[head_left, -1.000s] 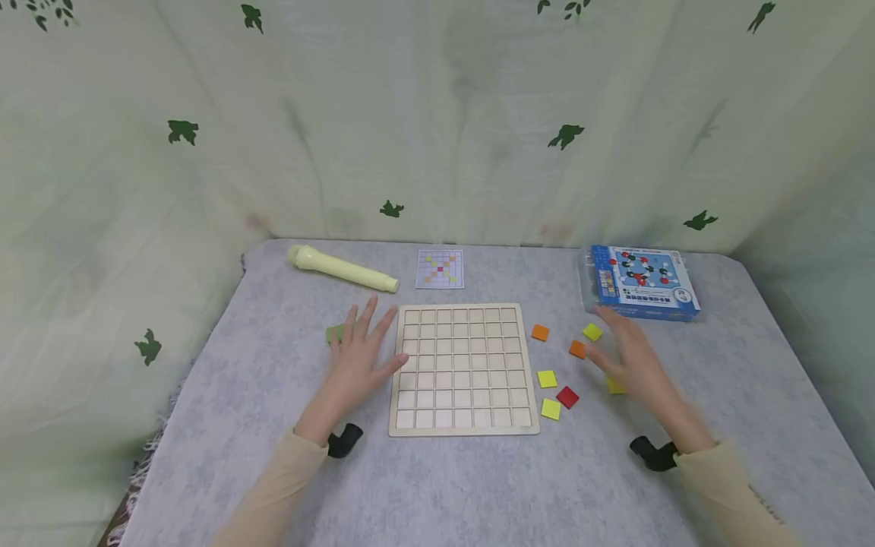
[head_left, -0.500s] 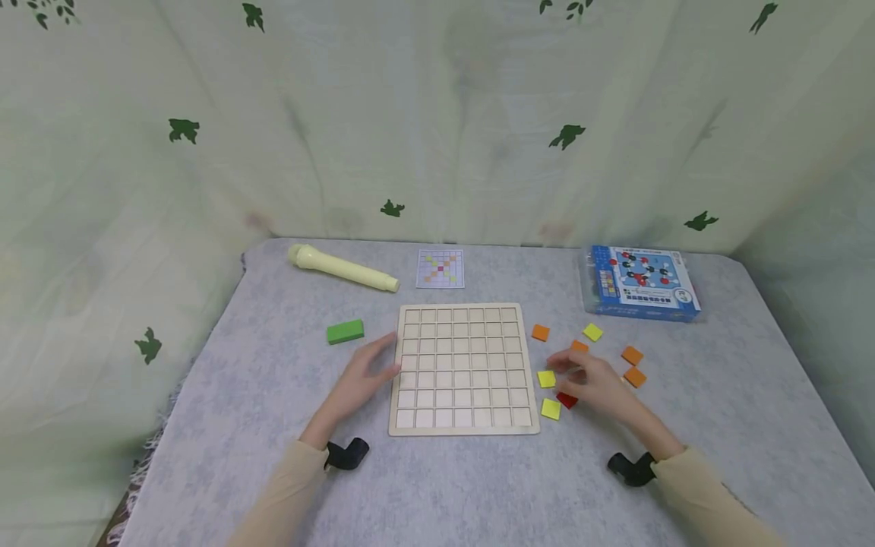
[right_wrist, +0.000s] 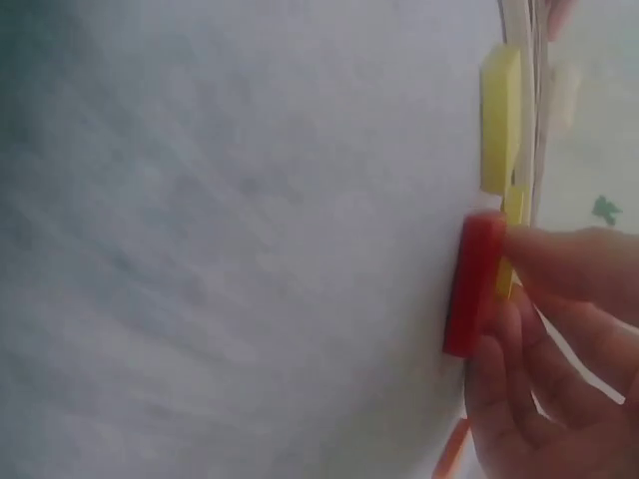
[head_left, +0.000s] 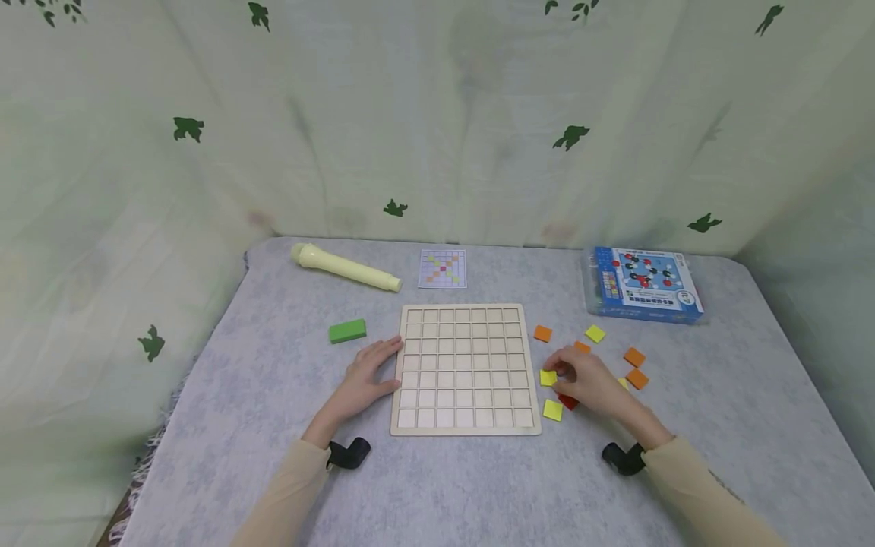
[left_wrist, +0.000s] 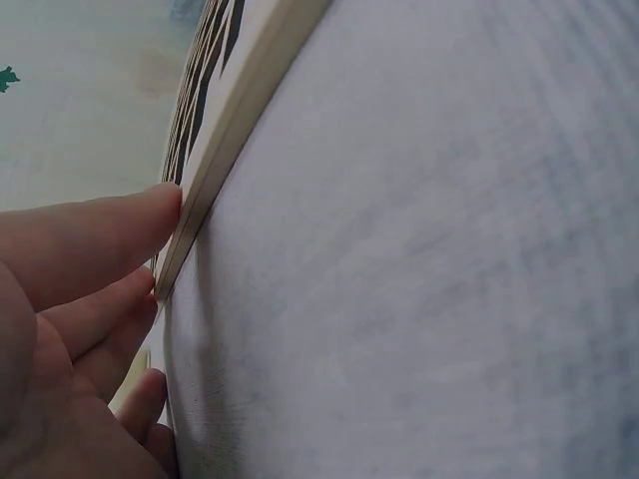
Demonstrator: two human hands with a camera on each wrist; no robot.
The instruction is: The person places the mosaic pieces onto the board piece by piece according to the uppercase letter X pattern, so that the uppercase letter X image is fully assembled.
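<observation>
A wooden grid board (head_left: 463, 372) lies flat on the table in the head view. My left hand (head_left: 362, 376) rests at its left edge, fingertips and thumb touching the rim, as the left wrist view also shows. Right of the board, my right hand (head_left: 589, 384) has thumb and fingertips curled at opposite edges of a yellow tile (head_left: 548, 377), which still lies on the table. Close under that hand is a red tile (head_left: 567, 402), partly covered; it stands nearest in the right wrist view. Another yellow tile (head_left: 552, 410) lies just below.
Several orange and yellow tiles surround the right hand, including an orange tile (head_left: 543, 333) and a yellow one (head_left: 595, 333). A green block (head_left: 347, 331) lies left of the board. Behind are a pale yellow microphone-shaped object (head_left: 346, 269), a pattern card (head_left: 442, 270) and a blue box (head_left: 645, 285).
My right hand has moved left and down from near the blue box to the yellow tile, fingers curling. The left hand has drawn back off the green block to the board's edge.
</observation>
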